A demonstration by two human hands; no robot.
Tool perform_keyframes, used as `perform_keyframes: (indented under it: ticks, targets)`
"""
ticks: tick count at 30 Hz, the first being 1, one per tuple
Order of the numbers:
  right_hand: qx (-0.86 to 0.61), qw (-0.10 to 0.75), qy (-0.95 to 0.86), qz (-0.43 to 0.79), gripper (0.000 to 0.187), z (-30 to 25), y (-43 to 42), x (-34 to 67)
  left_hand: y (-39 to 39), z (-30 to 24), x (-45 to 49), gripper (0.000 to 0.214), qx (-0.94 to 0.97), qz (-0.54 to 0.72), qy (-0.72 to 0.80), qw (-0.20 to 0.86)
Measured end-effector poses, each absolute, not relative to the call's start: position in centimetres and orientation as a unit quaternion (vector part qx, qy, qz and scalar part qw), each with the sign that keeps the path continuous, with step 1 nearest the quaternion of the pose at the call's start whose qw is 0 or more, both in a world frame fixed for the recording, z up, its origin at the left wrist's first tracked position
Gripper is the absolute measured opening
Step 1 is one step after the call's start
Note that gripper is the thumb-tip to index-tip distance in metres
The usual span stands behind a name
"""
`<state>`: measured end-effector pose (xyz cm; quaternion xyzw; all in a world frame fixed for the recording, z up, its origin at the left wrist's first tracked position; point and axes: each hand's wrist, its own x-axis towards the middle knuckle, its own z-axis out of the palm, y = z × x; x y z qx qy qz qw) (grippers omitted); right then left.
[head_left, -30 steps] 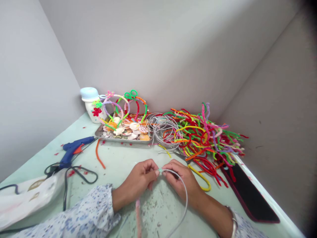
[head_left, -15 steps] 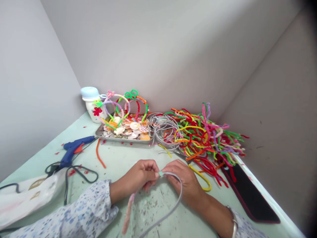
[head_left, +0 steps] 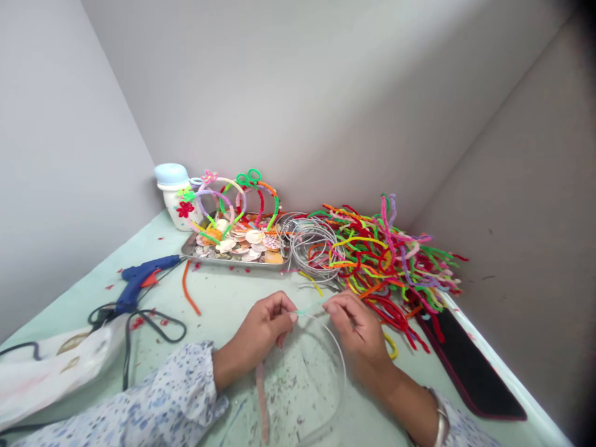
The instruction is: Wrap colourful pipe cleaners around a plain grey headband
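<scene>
My left hand [head_left: 266, 323] is closed in a pinch on the end of a curved grey wire [head_left: 343, 366]. The wire loops out to the right and down toward the table's front. A thin pale green pipe cleaner [head_left: 310, 308] stretches from those fingertips to my right hand [head_left: 357, 330], which pinches its other end. Below my left hand hangs a fuzzy pale pink length [head_left: 262, 400]; how it joins the wire is hidden behind the hand.
A metal tray [head_left: 233, 264] of shells stands at the back with fuzzy headbands [head_left: 215, 192] and a white jar [head_left: 173, 195]. Coiled wire [head_left: 316, 248] and heaped pipe cleaners [head_left: 386, 254] lie right. A blue glue gun [head_left: 135, 282] with cord lies left; a black flat case [head_left: 472, 366] lies right.
My right hand has moved away to the right from my left, drawing the pale green pipe cleaner out between them. The pink length and wire have swung slightly right.
</scene>
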<state>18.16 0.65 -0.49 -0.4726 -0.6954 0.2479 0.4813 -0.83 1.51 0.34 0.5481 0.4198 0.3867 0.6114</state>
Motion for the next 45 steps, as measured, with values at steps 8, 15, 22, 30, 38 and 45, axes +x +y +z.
perform_keyframes:
  ticks: [8, 15, 22, 30, 38, 45]
  targets:
    - [-0.449, 0.376, -0.668, 0.459, 0.031, -0.61, 1.12, 18.07, 1.00, 0.17, -0.90, 0.012, 0.611, 0.366, 0.436, 0.550]
    - [-0.437, 0.363, -0.648, 0.506, 0.021, 0.00, 1.32, 18.18, 0.90, -0.03, -1.03, 0.013, 0.649, 0.345, 0.449, 0.508]
    - [-0.447, 0.362, -0.613, 0.541, 0.017, -0.45, 1.14, 17.72, 0.96, -0.24, -0.94, 0.014, 0.637, 0.353, 0.457, 0.511]
    - [-0.454, 0.363, -0.614, 0.534, 0.012, -0.43, 1.36, 17.74, 0.83, 0.15, -0.80, 0.014, 0.613, 0.353, 0.445, 0.549]
    - [-0.457, 0.368, -0.624, 0.516, 0.011, -0.44, 1.14, 17.69, 0.86, 0.17, -0.71, 0.013, 0.598, 0.353, 0.448, 0.564]
    - [-0.490, 0.375, -0.615, 0.491, 0.011, -0.88, 1.02, 17.45, 0.81, 0.39, -0.60, 0.013, 0.587, 0.350, 0.459, 0.567]
